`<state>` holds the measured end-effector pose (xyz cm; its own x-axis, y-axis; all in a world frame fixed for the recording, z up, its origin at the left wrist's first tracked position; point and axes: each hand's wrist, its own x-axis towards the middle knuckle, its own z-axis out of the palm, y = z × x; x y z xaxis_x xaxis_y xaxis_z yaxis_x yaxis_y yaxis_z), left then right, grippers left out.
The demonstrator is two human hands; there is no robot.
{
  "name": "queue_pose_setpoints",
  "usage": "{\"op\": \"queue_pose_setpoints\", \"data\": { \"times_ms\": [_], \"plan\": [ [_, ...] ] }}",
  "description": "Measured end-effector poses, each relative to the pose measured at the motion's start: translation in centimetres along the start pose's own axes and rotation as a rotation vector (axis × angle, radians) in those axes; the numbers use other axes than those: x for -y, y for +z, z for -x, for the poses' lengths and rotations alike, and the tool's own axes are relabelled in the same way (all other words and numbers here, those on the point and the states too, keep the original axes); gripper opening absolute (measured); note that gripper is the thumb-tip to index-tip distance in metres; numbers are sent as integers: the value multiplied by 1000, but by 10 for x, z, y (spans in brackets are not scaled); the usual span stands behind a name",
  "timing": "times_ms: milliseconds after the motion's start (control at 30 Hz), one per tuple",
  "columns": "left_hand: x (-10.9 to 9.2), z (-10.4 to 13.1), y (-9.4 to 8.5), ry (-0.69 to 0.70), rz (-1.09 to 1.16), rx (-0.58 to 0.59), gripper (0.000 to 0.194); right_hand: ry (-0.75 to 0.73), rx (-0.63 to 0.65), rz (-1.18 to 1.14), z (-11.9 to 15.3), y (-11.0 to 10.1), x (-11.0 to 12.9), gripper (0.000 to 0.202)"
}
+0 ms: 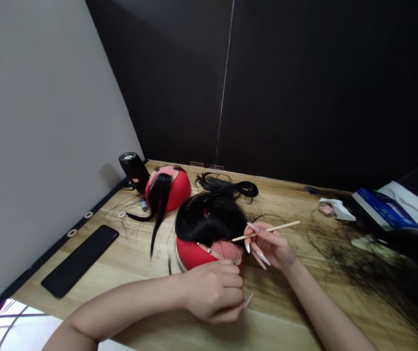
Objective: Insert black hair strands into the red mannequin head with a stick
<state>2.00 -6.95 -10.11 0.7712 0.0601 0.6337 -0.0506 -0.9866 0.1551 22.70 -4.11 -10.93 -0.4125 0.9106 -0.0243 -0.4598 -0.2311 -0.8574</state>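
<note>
Wig (pixel 219 219), right hand (pixel 269 246) tight around stick (pixel 282 227), left hand (pixel 214 292), grip unclear, packet (pixel 379 209), lettering illegible.

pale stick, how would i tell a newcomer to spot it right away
On the wood-grain table, find the nearer of two red forms, topped with black hair. Beside it, the right hand holds the pale stick, its tip near the hair. Thin, straight and light, it stands out against the dark strands.

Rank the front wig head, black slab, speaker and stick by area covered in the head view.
1. Front wig head
2. Black slab
3. Speaker
4. Stick, long but thin
The speaker stands farther back, so looks smaller.
</note>
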Motion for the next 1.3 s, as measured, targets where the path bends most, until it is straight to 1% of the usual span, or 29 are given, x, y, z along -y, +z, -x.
{"op": "queue_pose_setpoints", "data": {
  "times_ms": [200,333,400,467,567,633,667,700,767,800,833,900,967,1067,1133,1200,1300],
  "plan": [
    [-7,-2,-1,-1,68,22,31,-70,-21,140,4,9,0,31],
    [-9,-5,-5,11,48,-33,33,-161,-42,228,2,14,0,33],
    [-9,-7,-10,8,45,-76,34,-227,-57,239,4,17,1,30],
    [-8,-8,-14,4,54,-126,34,-276,-42,301,9,22,6,27],
    [-6,-8,-17,12,84,-211,30,-229,79,550,20,33,15,25],
    [-6,-7,-16,41,119,-272,26,-203,189,759,26,42,18,33],
    [-6,-7,-17,56,139,-298,24,-224,225,851,27,45,18,36],
    [-6,-7,-17,64,161,-319,23,-267,242,929,28,48,17,34],
    [-8,-10,-23,42,210,-339,20,-360,204,1026,25,50,13,22],
    [-9,-11,-28,6,239,-341,19,-390,157,1045,24,50,12,17],
    [-9,-14,-33,-43,268,-340,20,-401,100,1048,23,49,12,17],
    [-10,-18,-46,-159,323,-359,23,-367,-9,1022,22,46,17,23],
    [-9,-21,-59,-268,346,-391,27,-305,-87,973,24,43,27,27],
    [-6,-25,-77,-479,344,-357,30,-220,-128,974,30,38,48,31],
    [-5,-28,-88,-636,345,-313,32,-207,-156,1016,33,36,61,33],
    [-4,-31,-99,-746,326,-268,36,-244,-212,996,34,36,72,35],
    [-2,-37,-111,-834,245,-204,40,-417,-319,817,34,43,81,35]
  ]
}}
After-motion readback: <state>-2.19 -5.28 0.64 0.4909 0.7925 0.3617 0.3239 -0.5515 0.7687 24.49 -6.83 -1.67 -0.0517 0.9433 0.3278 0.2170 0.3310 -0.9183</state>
